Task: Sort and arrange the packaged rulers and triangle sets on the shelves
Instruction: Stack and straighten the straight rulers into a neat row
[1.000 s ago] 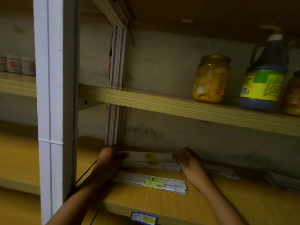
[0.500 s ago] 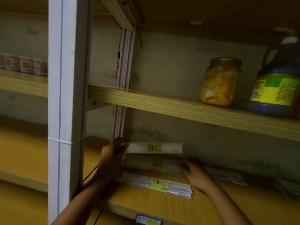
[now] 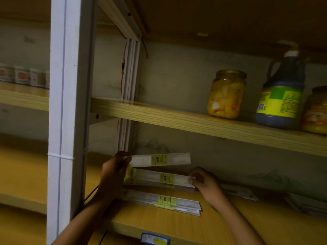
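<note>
My left hand (image 3: 113, 172) grips the left end of a packaged ruler (image 3: 162, 159), a long white pack with a yellow label, held level above the lower shelf (image 3: 159, 225). Just below it a second ruler pack (image 3: 159, 178) is lifted off a small stack; my right hand (image 3: 205, 183) pinches its right end and its left end rests against my left hand. A flat stack of ruler packs (image 3: 164, 203) lies on the shelf in front. More flat packs (image 3: 238, 191) lie further right near the back wall.
A white upright post (image 3: 69, 121) stands left of my arm. The shelf above carries a jar of yellow preserves (image 3: 226, 94), a dark bottle with a green-yellow label (image 3: 281, 96) and another jar (image 3: 315, 110). A blue price tag (image 3: 154, 238) sits on the shelf's front edge.
Both hands were pressed on the back stack of rulers. My left hand has lifted one pack up, and my right hand has raised the end of a second pack below it.
</note>
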A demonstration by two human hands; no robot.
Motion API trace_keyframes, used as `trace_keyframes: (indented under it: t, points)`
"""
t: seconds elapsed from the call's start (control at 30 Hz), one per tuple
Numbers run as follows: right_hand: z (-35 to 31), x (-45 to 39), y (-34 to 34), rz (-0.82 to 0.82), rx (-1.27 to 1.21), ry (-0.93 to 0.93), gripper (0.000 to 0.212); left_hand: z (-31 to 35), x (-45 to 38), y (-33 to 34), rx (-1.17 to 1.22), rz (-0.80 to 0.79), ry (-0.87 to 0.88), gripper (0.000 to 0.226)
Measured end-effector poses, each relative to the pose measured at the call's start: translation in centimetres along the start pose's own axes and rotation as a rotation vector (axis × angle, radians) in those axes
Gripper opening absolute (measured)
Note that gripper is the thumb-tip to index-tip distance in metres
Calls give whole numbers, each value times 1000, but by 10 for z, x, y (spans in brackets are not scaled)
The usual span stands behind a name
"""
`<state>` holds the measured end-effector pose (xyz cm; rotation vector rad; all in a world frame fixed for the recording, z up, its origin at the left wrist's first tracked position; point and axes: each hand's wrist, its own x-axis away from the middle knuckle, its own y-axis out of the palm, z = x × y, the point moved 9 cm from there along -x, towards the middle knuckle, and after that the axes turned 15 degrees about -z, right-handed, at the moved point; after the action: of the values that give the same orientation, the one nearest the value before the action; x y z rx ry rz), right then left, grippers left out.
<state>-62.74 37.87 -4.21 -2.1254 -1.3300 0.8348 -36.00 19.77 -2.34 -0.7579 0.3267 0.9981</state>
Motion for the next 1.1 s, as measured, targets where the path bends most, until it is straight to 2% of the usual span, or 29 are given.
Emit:
trace_keyframes:
  t: [0.2,0.4,0.53,0.73,0.87,1.1]
  points:
    - [-7,15,-14,81,-163,17,6,10,5,-6,38,26,45,10]
    - [-13,29,-23,95,-211,28,8,24,7,-12,162,66,103,17]
    - [-21,40,-18,49,-239,21,12,38,8,-18,157,56,55,10]
    - [-31,52,4,-62,-243,30,13,45,14,-15,186,-63,-38,11]
    - [-31,55,13,-116,-173,37,13,41,18,-15,122,-92,-77,13]
    - [-17,55,23,-176,92,78,10,31,21,-13,106,-112,-140,12]
